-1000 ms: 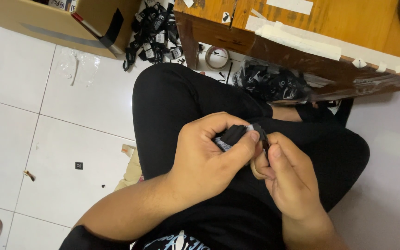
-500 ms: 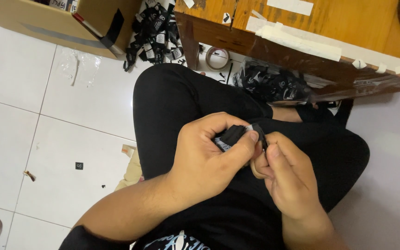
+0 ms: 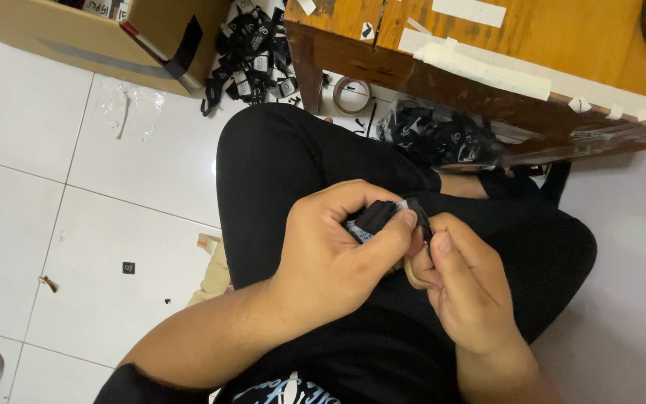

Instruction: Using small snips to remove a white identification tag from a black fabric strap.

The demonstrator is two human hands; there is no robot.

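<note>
I sit cross-legged on the floor in black trousers. My left hand [image 3: 338, 254] is closed around a small bundle of black fabric labels [image 3: 371, 218] held over my lap. My right hand [image 3: 457, 288] meets it from the right, its thumb and forefinger pinching the edge of one black label [image 3: 422, 224] at the top of the bundle. Both hands touch each other there. Most of the bundle is hidden inside my left fist.
A wooden table [image 3: 532, 52] with strips of white tape stands ahead. A clear bag of black labels [image 3: 435, 135] lies under it, beside a tape roll [image 3: 351, 93]. A pile of loose labels [image 3: 252, 60] and a cardboard box [image 3: 99, 37] sit at the upper left on white tiles.
</note>
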